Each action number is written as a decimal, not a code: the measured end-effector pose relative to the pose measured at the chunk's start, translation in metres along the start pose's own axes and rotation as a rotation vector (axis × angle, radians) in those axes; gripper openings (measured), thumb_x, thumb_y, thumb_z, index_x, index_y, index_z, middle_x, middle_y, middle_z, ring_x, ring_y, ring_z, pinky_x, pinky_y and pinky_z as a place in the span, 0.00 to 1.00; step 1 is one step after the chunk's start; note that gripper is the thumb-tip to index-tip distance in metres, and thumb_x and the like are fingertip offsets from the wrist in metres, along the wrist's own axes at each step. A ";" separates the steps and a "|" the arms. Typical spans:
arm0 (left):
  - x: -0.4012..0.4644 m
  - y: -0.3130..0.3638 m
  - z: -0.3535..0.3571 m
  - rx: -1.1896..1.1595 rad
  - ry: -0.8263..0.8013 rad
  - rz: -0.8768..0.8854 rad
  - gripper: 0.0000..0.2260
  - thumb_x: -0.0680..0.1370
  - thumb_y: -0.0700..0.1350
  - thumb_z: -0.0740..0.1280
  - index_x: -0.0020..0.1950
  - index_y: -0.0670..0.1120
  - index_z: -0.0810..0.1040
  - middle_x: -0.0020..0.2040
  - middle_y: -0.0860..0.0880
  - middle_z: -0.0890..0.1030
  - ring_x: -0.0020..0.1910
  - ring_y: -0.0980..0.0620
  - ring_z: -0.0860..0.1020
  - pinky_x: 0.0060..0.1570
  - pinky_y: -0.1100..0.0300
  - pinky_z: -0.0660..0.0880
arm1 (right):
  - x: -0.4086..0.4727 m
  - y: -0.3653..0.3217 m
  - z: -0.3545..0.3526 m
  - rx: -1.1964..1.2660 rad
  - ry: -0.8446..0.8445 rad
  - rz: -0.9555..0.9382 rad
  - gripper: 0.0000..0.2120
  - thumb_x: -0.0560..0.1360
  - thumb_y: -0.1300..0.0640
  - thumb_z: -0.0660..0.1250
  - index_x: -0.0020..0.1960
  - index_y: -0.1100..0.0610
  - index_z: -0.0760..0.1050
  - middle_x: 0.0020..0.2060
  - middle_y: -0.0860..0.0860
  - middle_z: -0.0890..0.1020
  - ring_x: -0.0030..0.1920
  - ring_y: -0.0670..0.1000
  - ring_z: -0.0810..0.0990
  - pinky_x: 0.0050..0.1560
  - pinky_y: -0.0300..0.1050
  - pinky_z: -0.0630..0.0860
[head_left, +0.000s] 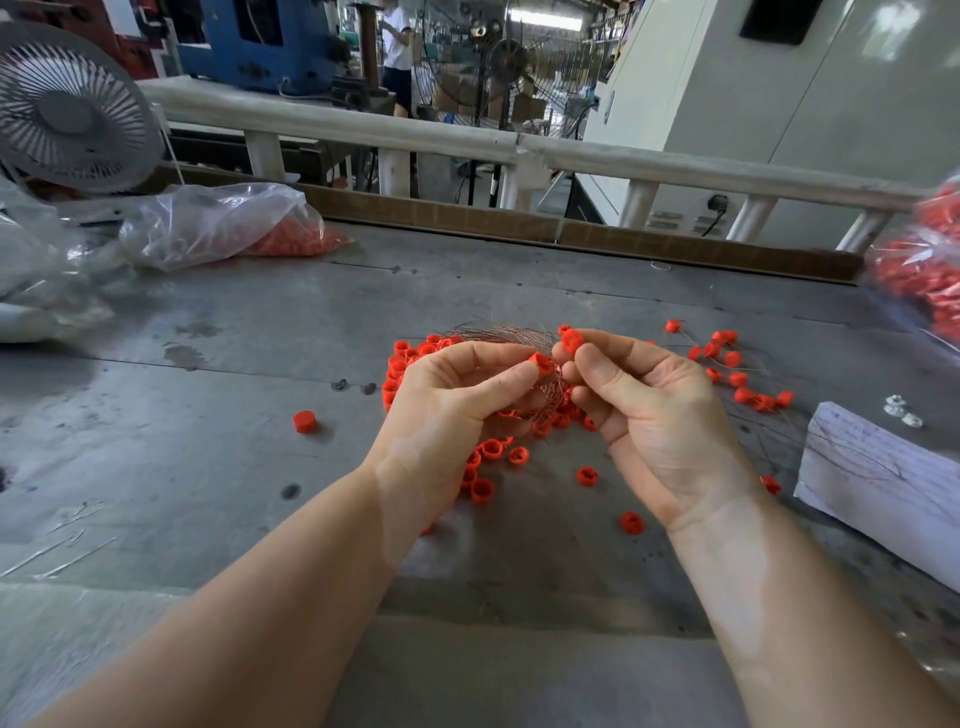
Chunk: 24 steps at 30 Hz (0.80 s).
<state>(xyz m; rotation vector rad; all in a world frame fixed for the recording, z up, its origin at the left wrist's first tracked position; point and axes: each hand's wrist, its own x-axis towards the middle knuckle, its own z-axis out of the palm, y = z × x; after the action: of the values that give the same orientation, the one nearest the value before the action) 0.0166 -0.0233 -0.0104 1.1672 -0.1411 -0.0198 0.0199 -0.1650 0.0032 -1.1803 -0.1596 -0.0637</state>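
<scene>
A grey metal table (208, 364) fills most of the view. Beyond its far edge runs a pale rail (363, 130), with a white cabinet (779, 104) behind it at the right. A grey fan (72, 111) stands at the table's far left corner. Just beside the fan lies a clear bag (208, 223), partly filled with red caps. A second bag (924, 270) of red caps sits at the right edge. A white block (883, 478) lies near the right side, with small white nuts (901, 410) just beyond it.

Both bare forearms reach in from below and the hands meet over the middle of the table. The left hand (447, 410) pinches the left cap (542, 364) between thumb and forefinger, its other fingers curled under. The right hand (649, 415) pinches the right cap (571, 340) between thumb and forefinger, its other fingers bent inward. The two caps are just beside each other, raised above the table.

A pile (400, 364) of red caps lies under and behind the hands. A wire bundle (498, 335) of thin coppery strands arcs over the pile and down between the hands; which fingers hold it cannot be told. More red caps with wires, the wired caps (737, 379), are scattered right of the right hand. A lone cap (304, 421) sits apart, left of the left hand.
</scene>
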 end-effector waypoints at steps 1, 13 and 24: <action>0.000 0.000 0.000 0.000 0.000 -0.002 0.10 0.63 0.44 0.71 0.42 0.44 0.80 0.32 0.50 0.82 0.32 0.56 0.80 0.29 0.66 0.75 | 0.000 0.000 0.001 0.014 0.000 0.008 0.07 0.63 0.62 0.68 0.40 0.59 0.81 0.35 0.51 0.84 0.34 0.42 0.81 0.34 0.31 0.76; 0.000 0.000 0.000 0.000 0.015 -0.001 0.11 0.61 0.45 0.72 0.41 0.44 0.80 0.32 0.50 0.82 0.32 0.56 0.80 0.29 0.66 0.75 | -0.001 -0.006 0.002 0.207 -0.003 0.140 0.07 0.66 0.61 0.66 0.33 0.59 0.83 0.33 0.53 0.83 0.30 0.43 0.80 0.31 0.32 0.76; 0.000 0.000 0.000 -0.012 0.022 -0.007 0.10 0.61 0.45 0.72 0.40 0.45 0.81 0.34 0.49 0.82 0.32 0.56 0.80 0.29 0.66 0.75 | 0.000 -0.005 0.000 0.231 -0.001 0.158 0.07 0.65 0.61 0.67 0.33 0.59 0.83 0.32 0.53 0.83 0.30 0.43 0.79 0.30 0.32 0.76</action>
<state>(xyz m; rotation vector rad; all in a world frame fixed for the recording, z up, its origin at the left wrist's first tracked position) 0.0163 -0.0238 -0.0106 1.1551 -0.1172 -0.0137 0.0194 -0.1666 0.0083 -0.9585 -0.0718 0.0922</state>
